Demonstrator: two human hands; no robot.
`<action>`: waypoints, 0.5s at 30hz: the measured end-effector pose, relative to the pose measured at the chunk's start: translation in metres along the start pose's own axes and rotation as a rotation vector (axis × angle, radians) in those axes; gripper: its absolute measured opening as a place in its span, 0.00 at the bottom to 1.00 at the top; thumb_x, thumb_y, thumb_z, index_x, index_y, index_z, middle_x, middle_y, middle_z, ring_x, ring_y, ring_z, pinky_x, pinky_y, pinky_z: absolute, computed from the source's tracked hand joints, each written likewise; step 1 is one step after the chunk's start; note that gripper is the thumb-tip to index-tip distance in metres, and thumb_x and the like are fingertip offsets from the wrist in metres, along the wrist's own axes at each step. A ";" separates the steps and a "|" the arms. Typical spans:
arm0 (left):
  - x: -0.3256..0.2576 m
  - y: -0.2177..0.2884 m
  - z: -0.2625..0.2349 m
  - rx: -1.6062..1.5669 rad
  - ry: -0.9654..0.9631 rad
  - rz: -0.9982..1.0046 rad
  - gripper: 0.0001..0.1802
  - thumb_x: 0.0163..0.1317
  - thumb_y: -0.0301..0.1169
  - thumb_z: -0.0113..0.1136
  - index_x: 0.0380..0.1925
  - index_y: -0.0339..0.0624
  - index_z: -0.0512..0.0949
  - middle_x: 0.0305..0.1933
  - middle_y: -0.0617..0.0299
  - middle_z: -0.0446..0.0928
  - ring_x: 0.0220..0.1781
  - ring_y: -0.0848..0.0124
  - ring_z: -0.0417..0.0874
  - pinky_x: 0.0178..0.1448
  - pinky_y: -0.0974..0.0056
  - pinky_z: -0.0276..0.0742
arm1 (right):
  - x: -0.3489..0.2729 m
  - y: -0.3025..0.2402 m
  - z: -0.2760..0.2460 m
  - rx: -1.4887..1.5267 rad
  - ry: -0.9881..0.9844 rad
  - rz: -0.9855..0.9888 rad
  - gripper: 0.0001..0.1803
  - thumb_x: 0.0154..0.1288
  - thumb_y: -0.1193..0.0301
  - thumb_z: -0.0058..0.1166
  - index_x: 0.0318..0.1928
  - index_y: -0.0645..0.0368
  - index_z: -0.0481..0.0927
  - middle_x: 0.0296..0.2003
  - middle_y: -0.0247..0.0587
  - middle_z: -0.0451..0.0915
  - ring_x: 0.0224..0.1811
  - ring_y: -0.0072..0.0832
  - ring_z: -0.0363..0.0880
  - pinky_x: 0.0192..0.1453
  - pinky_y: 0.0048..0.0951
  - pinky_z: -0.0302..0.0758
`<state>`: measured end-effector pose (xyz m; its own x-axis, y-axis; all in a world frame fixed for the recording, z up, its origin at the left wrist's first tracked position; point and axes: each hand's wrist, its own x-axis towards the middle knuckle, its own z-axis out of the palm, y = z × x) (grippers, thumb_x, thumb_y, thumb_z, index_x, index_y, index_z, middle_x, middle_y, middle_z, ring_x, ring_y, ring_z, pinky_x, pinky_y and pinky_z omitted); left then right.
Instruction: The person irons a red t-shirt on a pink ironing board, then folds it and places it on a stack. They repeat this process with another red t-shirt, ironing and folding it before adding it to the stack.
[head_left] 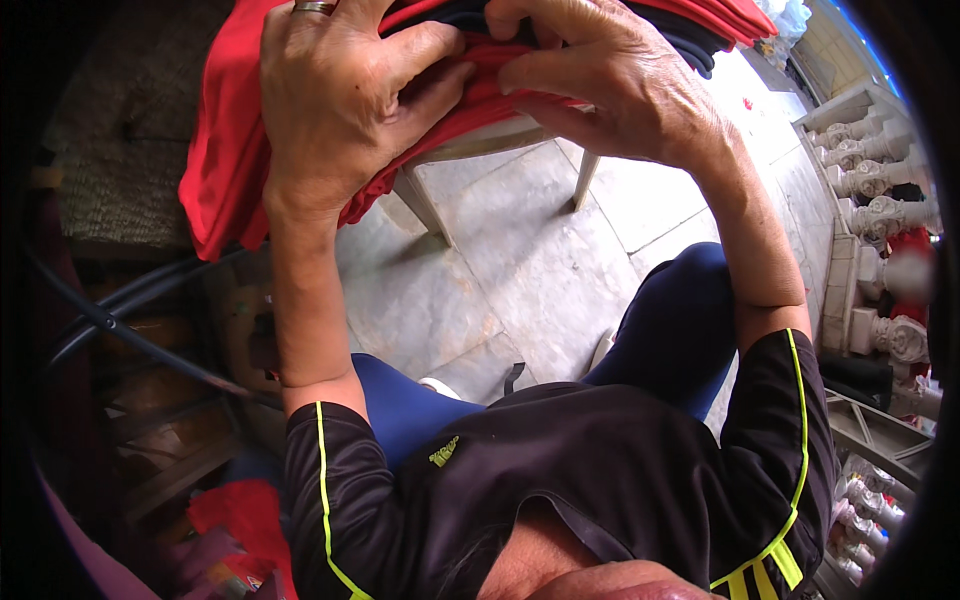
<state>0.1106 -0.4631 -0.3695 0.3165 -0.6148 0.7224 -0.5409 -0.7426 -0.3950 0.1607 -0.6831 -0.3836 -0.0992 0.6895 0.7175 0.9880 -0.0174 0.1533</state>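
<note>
A stack of red cloth (222, 165) lies at the top of the view, with a dark cloth (690, 45) between its layers on the right. It rests on a pale plastic seat (480, 140) with legs reaching to the floor. My left hand (345, 105), with a ring on one finger, presses on the stack; its thumb and forefinger pinch the red cloth. Facing it, my right hand (625, 95) has its fingers bent and closed on the same cloth near the front edge. The fingertips are partly hidden in the folds.
Dark crossed metal bars (110, 320) stand at the left. More red fabric (240, 520) lies at the lower left. Pale marble tiles (500, 230) cover the floor. A white balustrade (880, 215) runs along the right, and a clear plastic bag (788, 25) sits at the upper right.
</note>
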 end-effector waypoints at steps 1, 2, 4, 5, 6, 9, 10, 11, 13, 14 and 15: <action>0.000 0.000 0.001 -0.006 0.007 0.001 0.12 0.38 0.35 0.75 0.25 0.47 0.84 0.40 0.64 0.75 0.46 0.61 0.75 0.46 0.54 0.68 | -0.003 0.002 0.003 -0.019 -0.002 0.001 0.05 0.53 0.76 0.65 0.29 0.59 0.81 0.43 0.42 0.70 0.42 0.37 0.75 0.48 0.36 0.74; -0.001 0.000 0.002 -0.010 0.014 0.002 0.12 0.38 0.35 0.75 0.25 0.47 0.84 0.40 0.65 0.75 0.45 0.62 0.75 0.46 0.54 0.68 | -0.004 0.003 0.004 -0.006 -0.013 0.026 0.05 0.53 0.77 0.65 0.28 0.60 0.80 0.43 0.41 0.70 0.43 0.37 0.75 0.48 0.36 0.73; -0.002 0.000 0.004 -0.030 0.026 -0.013 0.12 0.38 0.35 0.75 0.25 0.47 0.84 0.40 0.65 0.75 0.45 0.62 0.75 0.46 0.54 0.68 | -0.006 0.003 0.005 0.050 -0.049 0.101 0.06 0.54 0.77 0.64 0.26 0.60 0.79 0.42 0.41 0.70 0.43 0.37 0.75 0.48 0.36 0.73; -0.003 0.000 0.004 -0.035 0.028 -0.018 0.12 0.38 0.35 0.75 0.25 0.48 0.84 0.40 0.65 0.75 0.45 0.62 0.75 0.46 0.54 0.68 | -0.005 0.002 0.006 0.075 -0.058 0.131 0.06 0.54 0.77 0.64 0.26 0.60 0.78 0.41 0.41 0.70 0.43 0.37 0.74 0.48 0.36 0.73; -0.004 -0.001 0.004 -0.034 0.027 -0.017 0.12 0.38 0.35 0.75 0.25 0.48 0.84 0.40 0.65 0.75 0.45 0.62 0.75 0.46 0.54 0.68 | -0.005 0.002 0.006 0.100 -0.067 0.161 0.06 0.55 0.78 0.63 0.25 0.60 0.78 0.41 0.41 0.70 0.43 0.37 0.74 0.48 0.36 0.73; -0.003 0.000 0.002 -0.002 0.000 0.001 0.11 0.39 0.35 0.75 0.25 0.47 0.85 0.41 0.65 0.75 0.46 0.62 0.75 0.47 0.54 0.68 | -0.002 -0.001 0.006 0.078 -0.064 0.177 0.06 0.55 0.79 0.61 0.26 0.60 0.76 0.38 0.41 0.70 0.42 0.36 0.73 0.47 0.34 0.72; -0.003 0.000 0.002 -0.009 0.001 -0.002 0.12 0.39 0.35 0.75 0.25 0.47 0.85 0.41 0.64 0.75 0.46 0.62 0.75 0.47 0.53 0.68 | -0.003 0.001 0.008 0.051 -0.068 0.169 0.06 0.54 0.79 0.61 0.27 0.60 0.76 0.38 0.41 0.69 0.41 0.36 0.72 0.47 0.34 0.73; -0.003 0.000 0.002 -0.016 0.000 -0.005 0.12 0.39 0.35 0.75 0.25 0.46 0.85 0.41 0.64 0.75 0.46 0.61 0.75 0.48 0.53 0.68 | -0.003 0.002 0.009 0.024 -0.072 0.160 0.06 0.54 0.79 0.60 0.28 0.60 0.75 0.37 0.41 0.69 0.40 0.35 0.72 0.47 0.33 0.73; -0.004 0.001 0.004 -0.059 0.014 -0.026 0.13 0.39 0.36 0.76 0.26 0.46 0.85 0.41 0.63 0.75 0.47 0.60 0.75 0.49 0.53 0.69 | -0.001 0.000 0.007 -0.072 -0.093 0.152 0.06 0.52 0.79 0.60 0.29 0.60 0.75 0.36 0.41 0.69 0.40 0.35 0.71 0.47 0.32 0.73; -0.004 0.001 0.004 -0.073 0.016 -0.029 0.13 0.39 0.37 0.76 0.26 0.45 0.85 0.41 0.63 0.75 0.47 0.60 0.75 0.49 0.52 0.69 | 0.000 0.000 0.007 -0.120 -0.103 0.148 0.07 0.50 0.79 0.60 0.29 0.60 0.74 0.35 0.41 0.69 0.40 0.35 0.70 0.47 0.31 0.73; -0.003 0.002 0.001 -0.071 0.008 -0.022 0.14 0.38 0.37 0.76 0.26 0.45 0.86 0.42 0.63 0.75 0.47 0.60 0.75 0.50 0.52 0.69 | -0.001 0.001 0.010 -0.129 -0.066 0.123 0.07 0.50 0.79 0.60 0.29 0.60 0.74 0.34 0.41 0.69 0.40 0.34 0.70 0.47 0.30 0.73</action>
<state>0.1096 -0.4629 -0.3731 0.3230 -0.5965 0.7348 -0.5879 -0.7349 -0.3381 0.1632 -0.6769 -0.3907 0.0340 0.7222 0.6908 0.9685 -0.1944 0.1557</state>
